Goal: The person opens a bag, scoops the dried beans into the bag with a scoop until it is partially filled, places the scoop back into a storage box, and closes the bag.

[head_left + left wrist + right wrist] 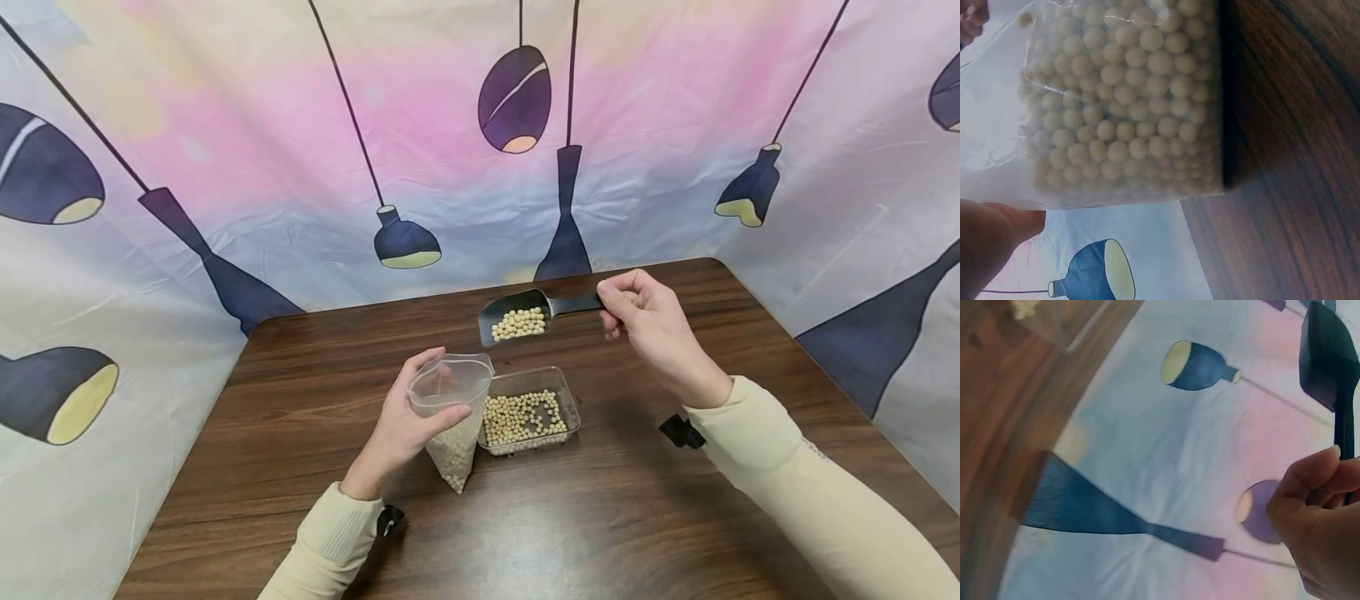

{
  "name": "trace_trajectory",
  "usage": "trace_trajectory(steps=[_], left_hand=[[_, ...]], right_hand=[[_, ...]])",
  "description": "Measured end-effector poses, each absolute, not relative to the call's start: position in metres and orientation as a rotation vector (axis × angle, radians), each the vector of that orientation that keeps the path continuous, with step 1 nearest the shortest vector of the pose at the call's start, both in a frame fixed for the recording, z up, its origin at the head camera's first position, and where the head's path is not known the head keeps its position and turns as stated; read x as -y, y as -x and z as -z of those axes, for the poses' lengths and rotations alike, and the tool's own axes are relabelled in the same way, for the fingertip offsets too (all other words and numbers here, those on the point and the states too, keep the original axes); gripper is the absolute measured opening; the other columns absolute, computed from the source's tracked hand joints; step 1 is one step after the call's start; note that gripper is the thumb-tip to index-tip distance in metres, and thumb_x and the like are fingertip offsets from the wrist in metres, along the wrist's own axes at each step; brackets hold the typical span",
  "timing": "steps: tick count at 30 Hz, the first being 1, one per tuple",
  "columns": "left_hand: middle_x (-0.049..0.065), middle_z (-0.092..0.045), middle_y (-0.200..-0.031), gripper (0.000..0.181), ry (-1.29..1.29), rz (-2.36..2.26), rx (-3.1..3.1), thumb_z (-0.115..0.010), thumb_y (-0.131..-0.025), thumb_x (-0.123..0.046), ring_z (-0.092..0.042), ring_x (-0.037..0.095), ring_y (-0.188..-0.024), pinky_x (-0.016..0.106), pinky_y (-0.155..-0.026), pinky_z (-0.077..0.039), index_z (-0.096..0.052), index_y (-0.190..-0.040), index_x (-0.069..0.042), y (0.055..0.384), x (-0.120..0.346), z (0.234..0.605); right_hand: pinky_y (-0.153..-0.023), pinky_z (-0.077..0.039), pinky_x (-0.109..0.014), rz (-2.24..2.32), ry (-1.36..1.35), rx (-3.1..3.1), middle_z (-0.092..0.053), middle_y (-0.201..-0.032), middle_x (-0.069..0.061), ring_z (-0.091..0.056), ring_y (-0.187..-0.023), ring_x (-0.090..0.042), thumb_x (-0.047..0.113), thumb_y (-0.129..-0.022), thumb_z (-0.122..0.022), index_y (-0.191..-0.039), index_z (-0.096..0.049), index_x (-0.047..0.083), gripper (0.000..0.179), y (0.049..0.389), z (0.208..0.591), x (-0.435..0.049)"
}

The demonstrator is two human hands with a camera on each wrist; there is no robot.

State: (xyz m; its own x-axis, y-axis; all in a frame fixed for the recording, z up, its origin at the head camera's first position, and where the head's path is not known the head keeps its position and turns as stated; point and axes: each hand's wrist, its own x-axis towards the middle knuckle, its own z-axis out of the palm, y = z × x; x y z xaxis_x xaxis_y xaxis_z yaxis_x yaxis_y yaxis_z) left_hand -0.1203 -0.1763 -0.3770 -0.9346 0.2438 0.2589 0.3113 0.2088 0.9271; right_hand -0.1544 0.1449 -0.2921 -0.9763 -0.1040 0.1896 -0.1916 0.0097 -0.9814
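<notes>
My left hand (401,429) grips a clear plastic bag (452,454) near its top, thumb in front and fingers around the far side. The bag's mouth is spread wide. Pale yellow soybeans (1129,94) fill its lower part, packed against the plastic in the left wrist view. My right hand (651,325) pinches the handle end of a black scoop (572,305), raised beyond the bag and to its right. A small heap of soybeans (519,325) lies in the scoop. In the right wrist view the underside of the scoop (1329,359) shows.
A clear plastic tray (572,408) stands on the brown wooden table (315,433), just right of the bag, with a layer of soybeans (517,417) inside. Behind the table hangs a cloth (450,175) printed with lamps. Black straps (682,432) sit at both wrists.
</notes>
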Motion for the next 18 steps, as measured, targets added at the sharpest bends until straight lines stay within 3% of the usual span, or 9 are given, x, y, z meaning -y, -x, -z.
trace_trajectory(steps=[9,18], left_hand=[[0.013,-0.057,-0.124,0.075,0.572,1.847,2.391,-0.081,-0.078,-0.006,-0.057,0.028,-0.111,0.034,-0.086,-0.05,-0.043,-0.141,-0.021,0.121,0.178,0.378],[0.004,-0.052,-0.136,0.073,0.562,1.818,2.41,-0.081,-0.079,-0.009,-0.054,0.024,-0.117,0.048,-0.092,-0.045,-0.044,-0.14,-0.022,0.122,0.18,0.38]], right_hand=[[-0.059,-0.047,-0.025,-1.815,-0.5,2.132,-0.057,-0.065,-0.007,-0.054,-0.06,-0.017,0.013,-0.1,-0.055,-0.101,-0.052,-0.003,0.016,0.145,0.275,-0.119],[-0.054,-0.039,-0.025,-1.558,-0.636,2.088,-0.057,-0.066,-0.01,-0.052,-0.06,-0.017,0.009,-0.098,-0.058,-0.101,-0.055,0.0,0.01,0.133,0.267,-0.106]])
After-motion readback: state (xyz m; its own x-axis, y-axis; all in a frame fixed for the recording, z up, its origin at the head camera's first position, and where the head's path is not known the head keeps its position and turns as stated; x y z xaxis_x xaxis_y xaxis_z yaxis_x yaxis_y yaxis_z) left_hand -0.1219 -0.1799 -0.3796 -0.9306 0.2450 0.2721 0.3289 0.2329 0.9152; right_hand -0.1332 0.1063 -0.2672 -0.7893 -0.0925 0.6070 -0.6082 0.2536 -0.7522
